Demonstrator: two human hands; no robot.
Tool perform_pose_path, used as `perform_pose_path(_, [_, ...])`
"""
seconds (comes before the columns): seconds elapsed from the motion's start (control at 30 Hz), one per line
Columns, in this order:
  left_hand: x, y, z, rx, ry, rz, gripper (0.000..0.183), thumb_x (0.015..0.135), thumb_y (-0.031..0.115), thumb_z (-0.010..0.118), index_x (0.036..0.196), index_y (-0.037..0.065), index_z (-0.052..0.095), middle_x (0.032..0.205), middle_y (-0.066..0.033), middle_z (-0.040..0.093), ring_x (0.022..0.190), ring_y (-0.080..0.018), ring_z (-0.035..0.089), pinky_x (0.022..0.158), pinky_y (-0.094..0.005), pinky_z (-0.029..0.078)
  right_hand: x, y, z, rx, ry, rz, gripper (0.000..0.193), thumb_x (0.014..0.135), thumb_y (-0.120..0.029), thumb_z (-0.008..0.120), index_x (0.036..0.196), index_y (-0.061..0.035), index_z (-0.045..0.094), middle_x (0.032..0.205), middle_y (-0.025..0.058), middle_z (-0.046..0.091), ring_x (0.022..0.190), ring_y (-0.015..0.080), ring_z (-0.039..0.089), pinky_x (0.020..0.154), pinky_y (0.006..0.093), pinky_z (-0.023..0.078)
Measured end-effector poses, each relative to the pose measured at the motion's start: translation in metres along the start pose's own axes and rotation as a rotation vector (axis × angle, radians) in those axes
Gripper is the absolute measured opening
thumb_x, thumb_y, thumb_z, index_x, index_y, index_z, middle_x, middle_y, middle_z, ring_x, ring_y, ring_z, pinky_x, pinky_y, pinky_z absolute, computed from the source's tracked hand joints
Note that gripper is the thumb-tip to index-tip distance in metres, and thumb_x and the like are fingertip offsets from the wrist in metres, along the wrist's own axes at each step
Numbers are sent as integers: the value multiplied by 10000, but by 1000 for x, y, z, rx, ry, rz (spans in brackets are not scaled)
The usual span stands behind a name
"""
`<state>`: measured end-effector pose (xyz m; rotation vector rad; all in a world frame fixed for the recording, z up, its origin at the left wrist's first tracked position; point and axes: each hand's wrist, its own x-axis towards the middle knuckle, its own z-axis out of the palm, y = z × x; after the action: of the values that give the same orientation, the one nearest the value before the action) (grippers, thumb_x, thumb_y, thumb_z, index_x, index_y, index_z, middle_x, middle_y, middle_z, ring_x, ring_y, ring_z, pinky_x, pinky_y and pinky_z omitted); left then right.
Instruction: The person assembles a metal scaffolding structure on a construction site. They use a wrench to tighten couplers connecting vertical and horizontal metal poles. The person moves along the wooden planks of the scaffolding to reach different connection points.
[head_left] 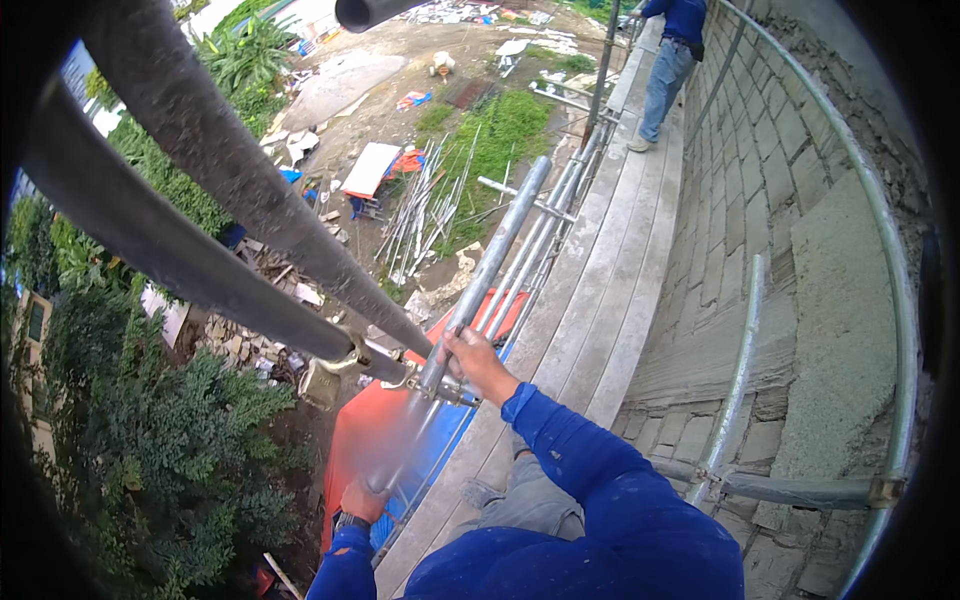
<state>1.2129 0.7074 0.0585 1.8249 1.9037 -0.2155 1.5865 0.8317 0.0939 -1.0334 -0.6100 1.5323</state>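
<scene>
A loose grey metal scaffold pipe [497, 238] slants from upper right to lower left across the outer side of the walkway. My right hand [478, 362] is closed around its middle, beside a standing scaffold pole [300, 215]. At the pipe's lower end my left hand [362, 500] is closed on it, with a dark band at the wrist. A blurred patch hides part of the pipe between my hands. Close to my right hand, metal clamps [408, 377] sit on the dark horizontal tube [200, 250].
Grey planks [590, 290] form a narrow walkway beside a block wall [745, 200]. Metal rails [905, 300] run along the wall side. Another person [668, 75] stands at the far end. Far below lie ground, debris, loose pipes [425, 210] and an orange tarp [355, 435].
</scene>
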Motion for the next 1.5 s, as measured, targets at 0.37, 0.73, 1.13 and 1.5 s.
perform_pose_path(0.37, [6, 0, 10, -9, 90, -2, 447, 708, 346, 828, 1054, 113, 666, 964, -208, 756, 924, -416, 740, 826, -538, 587, 9, 23, 9, -201, 254, -141, 298, 1089, -300, 528, 938, -44, 554, 768, 30, 561, 688, 138, 533, 639, 344, 448])
perform_pose_path(0.73, [7, -8, 17, 14, 74, 74, 530, 736, 343, 820, 1176, 93, 663, 1058, -225, 753, 994, -422, 732, 864, -539, 584, -73, 26, 63, -720, 275, -504, 296, 1075, -306, 545, 1016, -16, 561, 753, 122, 612, 710, 240, 605, 694, 389, 478])
perform_pose_path(1.13, [18, -16, 21, -68, 131, 172, 422, 789, 361, 757, 1104, 103, 648, 994, -239, 744, 954, -457, 719, 826, -563, 569, -52, 33, 39, -529, 214, -634, 209, 1077, -178, 528, 956, -11, 567, 748, 104, 625, 685, 220, 623, 668, 377, 489])
perform_pose_path(1.5, [-5, 9, -12, -34, -5, 115, 486, 754, 331, 818, 1142, 104, 634, 1015, -234, 748, 974, -443, 720, 842, -551, 567, -35, 39, -25, 191, 189, -235, 191, 1117, -327, 517, 1037, -153, 520, 804, 23, 578, 637, 109, 480, 622, 298, 459])
